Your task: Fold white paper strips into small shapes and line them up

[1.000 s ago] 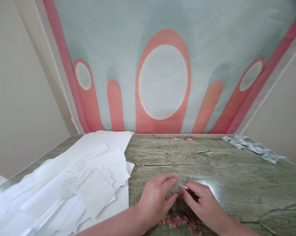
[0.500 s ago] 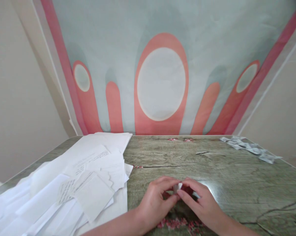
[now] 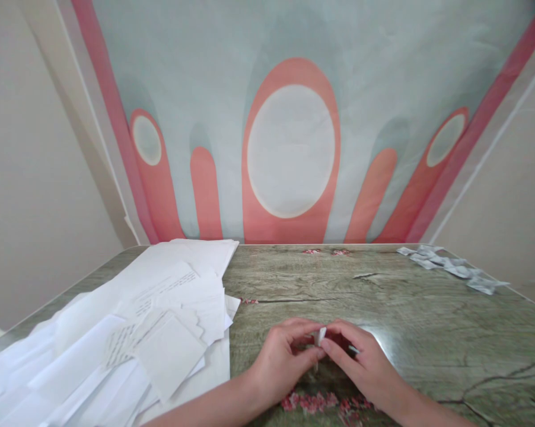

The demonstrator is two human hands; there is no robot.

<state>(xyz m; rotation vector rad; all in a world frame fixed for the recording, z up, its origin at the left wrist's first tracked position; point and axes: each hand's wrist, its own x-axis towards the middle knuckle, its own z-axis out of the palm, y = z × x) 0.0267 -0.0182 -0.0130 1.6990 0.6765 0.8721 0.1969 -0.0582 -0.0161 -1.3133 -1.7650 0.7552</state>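
Between my fingertips is a small folded piece of white paper, partly hidden by the fingers. My left hand pinches it from the left with thumb and fingers. From the other side my right hand grips it, the thumb pressed against its lower part. Both hands are close together above the near middle of the wood-patterned table. A heap of white paper sheets and torn pieces, some printed, lies to the left of my left hand.
At the table's far right edge lie several small folded paper pieces. A printed grey-green and coral backdrop rises behind the table. Large white sheets reach to the far left edge.
The fingers have shifted slightly around the small paper, which now stands narrower and more upright. The paper heap and the far pieces have stayed put.
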